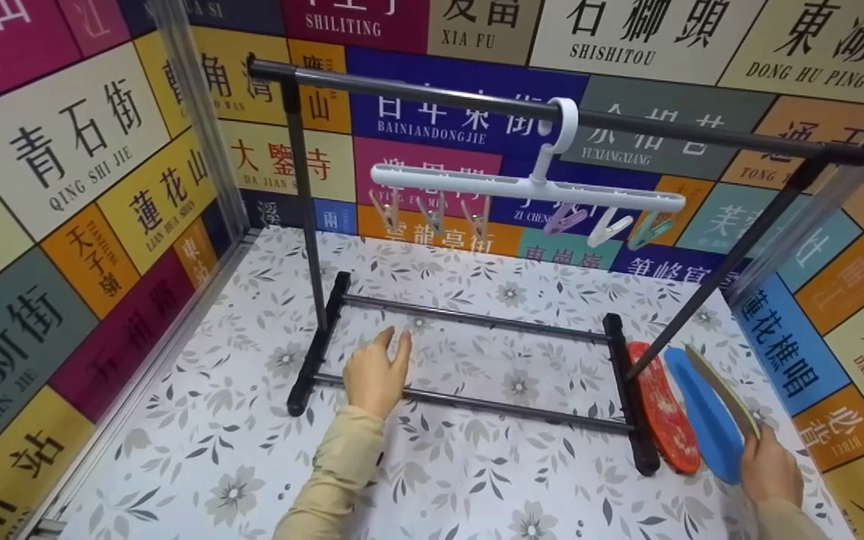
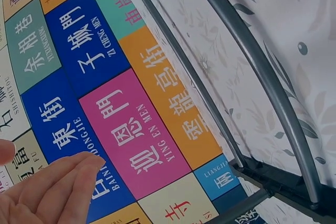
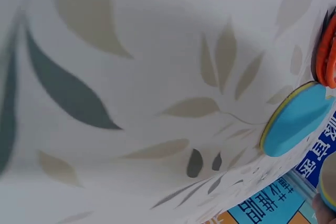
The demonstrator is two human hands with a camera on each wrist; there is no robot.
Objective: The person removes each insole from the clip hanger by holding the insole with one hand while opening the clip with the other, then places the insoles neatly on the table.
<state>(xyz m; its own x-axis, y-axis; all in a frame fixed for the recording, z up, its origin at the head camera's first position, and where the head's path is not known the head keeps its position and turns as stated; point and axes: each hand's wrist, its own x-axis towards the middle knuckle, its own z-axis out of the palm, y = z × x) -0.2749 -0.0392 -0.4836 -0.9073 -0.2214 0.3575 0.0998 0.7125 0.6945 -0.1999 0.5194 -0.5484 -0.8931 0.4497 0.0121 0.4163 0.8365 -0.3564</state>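
At the right, my right hand [image 1: 772,466] grips one end of an insole [image 1: 724,394], its tan face showing, lifted and tilted on edge. Beside it a blue insole [image 1: 694,409] lies on the table, and next to that a red patterned insole [image 1: 664,412] sits against the rack's foot. In the right wrist view, only part of the held insole [image 3: 329,179] shows at the edge. My left hand [image 1: 373,375] hovers around the lower front bar of the black rack [image 1: 522,406], fingers apart, holding nothing. In the left wrist view its fingers [image 2: 73,182] look nearly straight.
A white hanger [image 1: 462,180] hangs from the rack's top bar [image 1: 432,96], with several coloured clips [image 1: 567,219] below it. The table [image 1: 199,420] has a leaf-and-flower cover. Panels with printed signs [image 1: 432,142] stand behind and at both sides.
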